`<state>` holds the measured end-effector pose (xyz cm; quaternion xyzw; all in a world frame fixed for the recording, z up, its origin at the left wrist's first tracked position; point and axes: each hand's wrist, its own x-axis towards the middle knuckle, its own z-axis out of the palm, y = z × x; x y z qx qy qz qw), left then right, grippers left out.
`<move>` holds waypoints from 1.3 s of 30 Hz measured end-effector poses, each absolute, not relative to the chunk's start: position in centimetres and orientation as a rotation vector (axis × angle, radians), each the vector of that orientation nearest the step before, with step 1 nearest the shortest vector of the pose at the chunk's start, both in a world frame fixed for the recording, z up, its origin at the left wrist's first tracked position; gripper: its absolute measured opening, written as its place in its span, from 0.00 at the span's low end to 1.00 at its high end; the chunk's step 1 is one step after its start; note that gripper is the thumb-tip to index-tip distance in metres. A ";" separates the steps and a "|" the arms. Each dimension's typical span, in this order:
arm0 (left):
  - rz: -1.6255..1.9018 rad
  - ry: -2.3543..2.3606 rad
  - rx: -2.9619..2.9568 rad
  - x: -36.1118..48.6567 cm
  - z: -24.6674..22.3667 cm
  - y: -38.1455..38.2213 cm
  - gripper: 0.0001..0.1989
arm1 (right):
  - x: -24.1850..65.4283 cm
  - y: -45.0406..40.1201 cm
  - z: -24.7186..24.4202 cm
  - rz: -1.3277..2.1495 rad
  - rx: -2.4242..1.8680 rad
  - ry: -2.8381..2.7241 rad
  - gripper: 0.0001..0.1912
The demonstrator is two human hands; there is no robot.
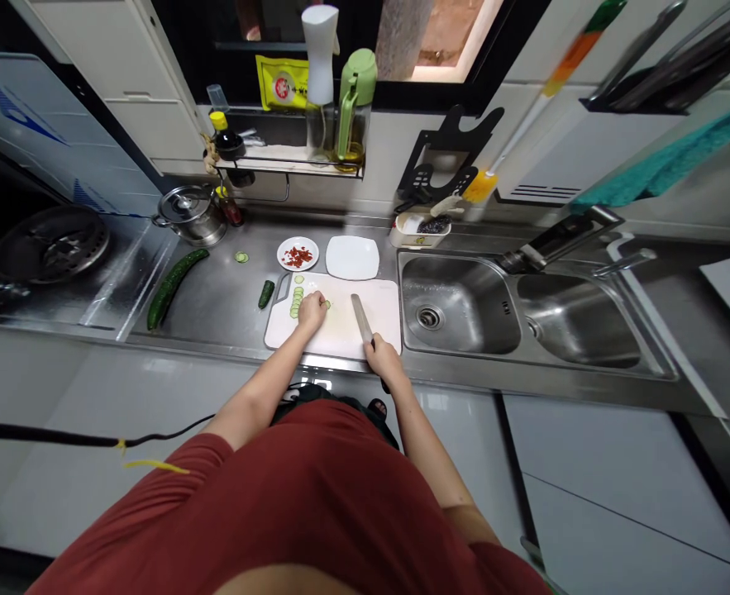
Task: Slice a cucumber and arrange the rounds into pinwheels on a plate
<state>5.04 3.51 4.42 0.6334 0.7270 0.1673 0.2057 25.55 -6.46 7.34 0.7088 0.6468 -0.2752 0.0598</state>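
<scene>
My left hand [312, 311] is closed over the white cutting board [345, 335], its fingers pinched at a pale green cucumber slice [327, 305]; most of what lies under them is hidden. Just left of it, a row of overlapping cucumber slices [296, 302] lies on the board. My right hand [384, 360] is wrapped round the handle of a kitchen knife [360, 316], whose blade points away from me above the board's right half. Off the board's left edge lies a short cucumber piece [266, 294].
Behind the board stand a plate of chopped red pieces [298, 254] and a white square plate [352, 257]. A whole cucumber [174, 287], some cucumber ends [241, 257] and a steel pot [189, 216] are leftward. A double sink [460, 302] adjoins the right side.
</scene>
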 end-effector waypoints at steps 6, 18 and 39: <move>0.646 1.948 1.650 5.0 4.0 2.1 0.01 | 25.7 -6.6 6.6 -0.870 2.172 1.970 0.18; 0.762 2.080 1.422 0.0 3.0 -1.5 0.05 | 25.7 -6.5 5.9 -0.877 2.184 1.971 0.17; 0.644 2.329 1.525 -2.4 2.2 -1.5 0.05 | 25.9 -6.3 6.1 -0.913 2.182 1.955 0.17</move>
